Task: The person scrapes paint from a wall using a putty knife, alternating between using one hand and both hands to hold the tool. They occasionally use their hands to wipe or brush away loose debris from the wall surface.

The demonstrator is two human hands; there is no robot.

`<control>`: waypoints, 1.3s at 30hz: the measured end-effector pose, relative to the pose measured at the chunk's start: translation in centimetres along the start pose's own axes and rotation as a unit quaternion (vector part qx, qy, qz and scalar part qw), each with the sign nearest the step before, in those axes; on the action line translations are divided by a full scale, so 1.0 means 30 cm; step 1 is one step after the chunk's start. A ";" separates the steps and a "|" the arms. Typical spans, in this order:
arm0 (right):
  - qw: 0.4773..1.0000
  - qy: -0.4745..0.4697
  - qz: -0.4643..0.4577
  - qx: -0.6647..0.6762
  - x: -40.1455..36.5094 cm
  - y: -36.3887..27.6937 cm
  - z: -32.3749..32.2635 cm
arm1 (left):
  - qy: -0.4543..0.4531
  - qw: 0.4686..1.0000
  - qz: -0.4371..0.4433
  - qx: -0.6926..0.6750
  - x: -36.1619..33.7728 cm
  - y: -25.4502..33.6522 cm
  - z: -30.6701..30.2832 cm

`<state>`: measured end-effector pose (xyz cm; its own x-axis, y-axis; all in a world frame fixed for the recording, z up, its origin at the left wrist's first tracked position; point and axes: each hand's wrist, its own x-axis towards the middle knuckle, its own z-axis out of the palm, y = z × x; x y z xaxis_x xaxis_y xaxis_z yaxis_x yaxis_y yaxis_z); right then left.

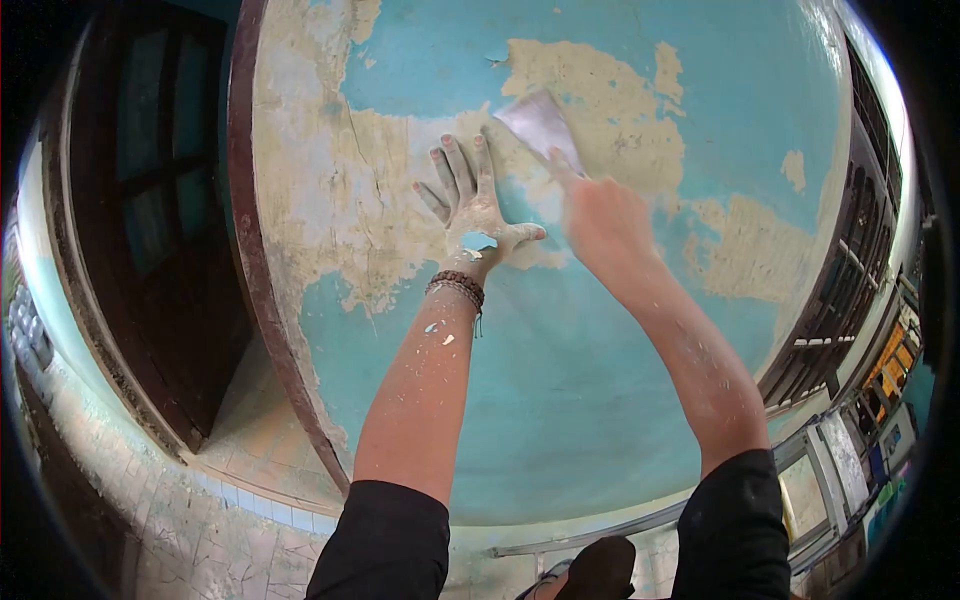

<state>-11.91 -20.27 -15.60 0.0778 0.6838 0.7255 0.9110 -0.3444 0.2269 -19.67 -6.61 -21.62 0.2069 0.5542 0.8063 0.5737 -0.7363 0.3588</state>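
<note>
My left hand (472,205) lies flat on the wall with its fingers spread, dusty with pale powder. A blue paint flake (479,241) rests on the back of it, and smaller flakes dot the forearm above and below a braided bracelet (458,286). My right hand (606,212), a little blurred, is closed around the handle of a scraper (543,128). The broad metal blade tilts up and to the left, against or very near the wall beside a bare patch. Blue paint (430,65) covers much of the wall (590,400), with beige patches where it is gone.
A dark wooden door (150,220) stands to the left, past the wall's brown edge trim (262,270). At the right is a barred window (850,240). Metal frames (825,470) lean at the lower right, and a long strip (590,533) lies on the tiled floor (230,555).
</note>
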 end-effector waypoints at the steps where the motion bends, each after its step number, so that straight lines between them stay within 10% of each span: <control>1: 1.000 0.004 -0.006 -0.003 0.019 0.000 -0.006 | -0.016 1.000 -0.008 0.005 0.003 0.004 -0.010; 23: 0.989 0.111 -0.007 0.101 0.345 -0.110 -0.148 | -0.057 0.998 -0.004 0.028 0.012 -0.002 -0.025; 39: 0.993 0.019 0.084 0.079 0.165 -0.101 -0.031 | -0.057 0.998 0.029 0.026 0.000 -0.034 -0.027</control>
<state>-14.67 -16.43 -12.11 0.2211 0.5997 0.7691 0.9390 -0.3439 -0.0018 -20.91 -6.17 -21.60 0.3283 0.5550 0.7643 0.5987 -0.7481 0.2861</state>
